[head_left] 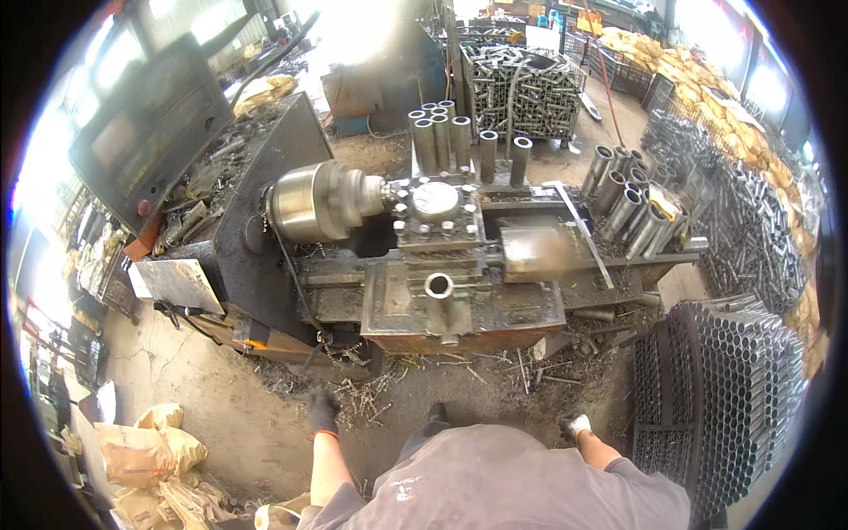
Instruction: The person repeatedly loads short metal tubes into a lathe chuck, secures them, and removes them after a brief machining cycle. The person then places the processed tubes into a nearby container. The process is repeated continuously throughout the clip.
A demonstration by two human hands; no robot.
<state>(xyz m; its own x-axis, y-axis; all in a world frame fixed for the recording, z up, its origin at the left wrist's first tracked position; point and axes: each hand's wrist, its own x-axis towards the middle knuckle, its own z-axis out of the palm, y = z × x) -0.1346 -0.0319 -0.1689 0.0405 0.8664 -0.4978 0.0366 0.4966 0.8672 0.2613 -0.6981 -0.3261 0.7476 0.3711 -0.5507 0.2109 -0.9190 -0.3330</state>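
Observation:
My left hand (323, 412), in a dark glove with an orange cuff, hangs low in front of the lathe. Curled metal shavings (375, 393) lie on the floor near it. My right hand (576, 427), in a white and dark glove, hangs at my right side, away from the machine. The fingers of both hands are too small to make out. Ahead, the lathe chuck (305, 203) has a blurred front end beside the square tool post (437, 201). One short metal tube (439, 287) stands upright on the carriage. A caliper (583, 234) lies across the bed's right part.
Metal tubes (625, 210) stand clustered on the lathe's right end, and more tubes (425, 141) stand behind the tool post. At right rises a large stack of tubes (751, 380). A wire bin (521, 93) of parts stands behind. Brown sacks (141, 450) lie at left.

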